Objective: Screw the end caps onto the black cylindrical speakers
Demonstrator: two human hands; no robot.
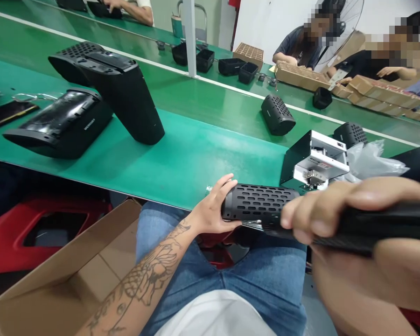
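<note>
while wrapped narrowly around a matte black cylindrical speaker (259, 201) pocked with oblong holes, left hand (212, 210); right hand (322, 210) closed tight on a long black object (381, 221), just off the green counter's (161, 184) front edge.

My left hand (213, 207) holds a cylindrical perforated speaker body (257, 201), and my right hand (336, 210), just right of it, wraps a long rod-shaped handle (381, 219). Behind them, on the long belt surface (196, 163), sits a boxy metal-bracketed housing (315, 161). An open cardboard box (66, 275) lies left of my lap (161, 238); a large moulded plastic housing (108, 93) stands on the surface further left.
</note>
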